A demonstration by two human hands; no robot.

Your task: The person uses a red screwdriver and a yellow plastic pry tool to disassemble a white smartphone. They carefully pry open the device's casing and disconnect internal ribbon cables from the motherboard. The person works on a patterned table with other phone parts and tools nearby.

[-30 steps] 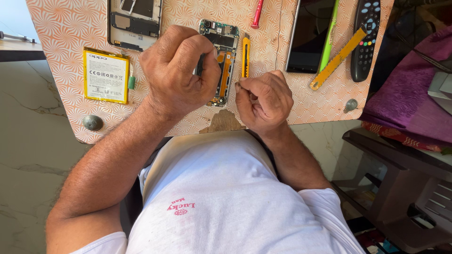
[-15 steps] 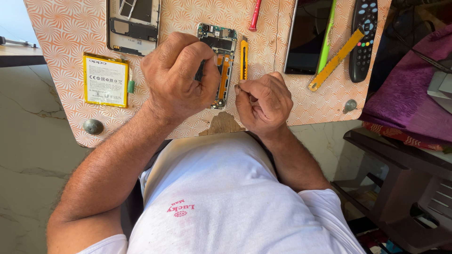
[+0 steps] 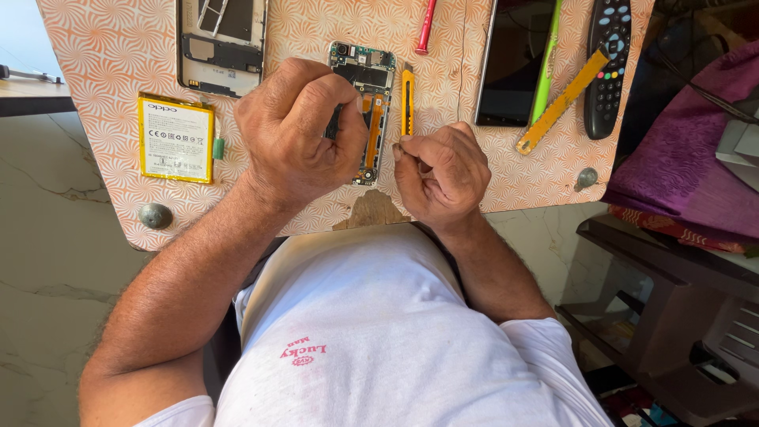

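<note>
**Bench inventory: opened phone under two closed hands**

1. White cotton shirt [image 3: 379, 340] with a small red print, nearest the camera; both bare forearms rise from it to the table.
2. Orange-and-white swirl-patterned table [image 3: 103, 55], with a chipped patch at its near edge and a round grey stud [image 3: 155, 215] near its left corner.
3. Right hand [image 3: 443, 174], fingers curled tight with thumb and forefinger pinched together. Whether anything sits in the pinch cannot be told. It rests on the table just right of the phone.
4. Left hand [image 3: 296, 130], fingers clenched in a fist over the phone's left edge. A dark sliver shows between the fingers; what it is cannot be told.
5. Opened smartphone with bare green circuit board and orange ribbon cable [image 3: 371, 79]. It lies flat between the hands, long axis running away from the body. The left hand touches and partly covers it and is the nearer; the right fingertips sit just off its near right corner.
6. Slim yellow utility knife [image 3: 407, 99], parallel to the phone and just beside its right edge.
7. Flat yellow rectangular battery [image 3: 175, 138], left of the left hand.
8. Grey phone back frame [image 3: 221, 43], beyond the battery.
9. Red-handled tool [image 3: 425, 28], at the far edge.
10. Far right: black glass screen panel [image 3: 510, 63], green plastic stick [image 3: 545, 71], yellow ruler [image 3: 563, 103] and black remote control [image 3: 607, 63].
</note>
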